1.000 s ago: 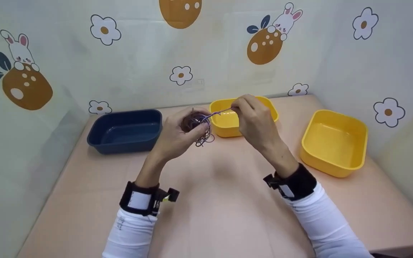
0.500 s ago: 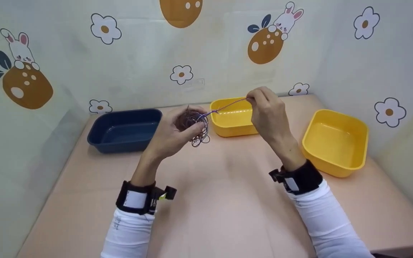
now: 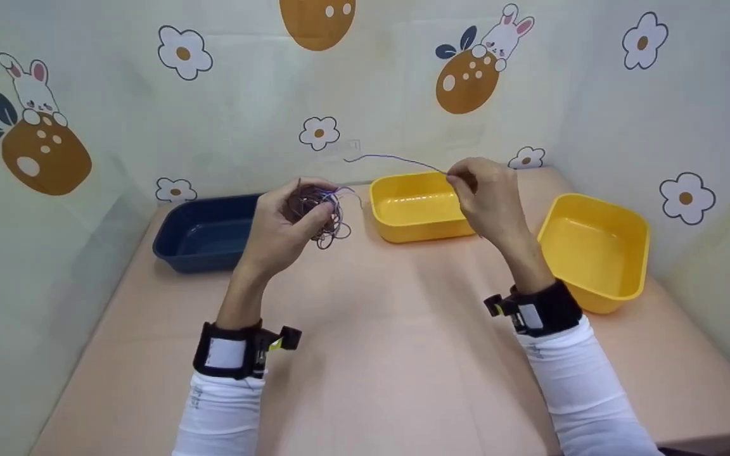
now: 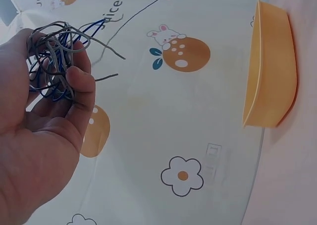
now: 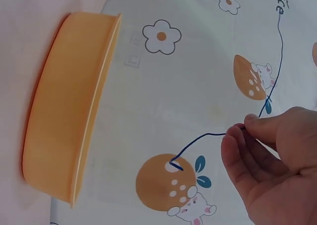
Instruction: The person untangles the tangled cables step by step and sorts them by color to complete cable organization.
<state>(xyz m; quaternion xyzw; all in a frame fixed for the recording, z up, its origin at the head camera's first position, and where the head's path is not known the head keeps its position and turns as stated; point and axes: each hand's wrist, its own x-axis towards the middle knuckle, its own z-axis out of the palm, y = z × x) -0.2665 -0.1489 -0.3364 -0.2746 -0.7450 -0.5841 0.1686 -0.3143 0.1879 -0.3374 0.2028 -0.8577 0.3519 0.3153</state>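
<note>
A tangled bundle of thin blue, grey and dark wires (image 3: 307,199) sits in my left hand (image 3: 276,234), with the thumb pressed across it. Loose wire ends stick out from the bundle in the left wrist view. My right hand (image 3: 495,199) pinches a single thin blue wire (image 3: 397,156) between thumb and fingertips. In the head view, this wire arcs leftward to a free end above the far yellow bin. The right wrist view shows the blue wire (image 5: 198,137) running out on both sides of the pinch, bent at one end. Both hands are raised above the table.
A dark blue bin (image 3: 203,261) stands at the back left, partly behind my left hand. One yellow bin (image 3: 425,233) is at the back middle and another yellow bin (image 3: 593,301) at the right. A patterned sheet (image 3: 238,126) hangs behind the table.
The hands have moved apart, left hand leftward and right hand rightward. The blue wire, earlier stretched from the bundle to the right hand, now has its end free of the bundle.
</note>
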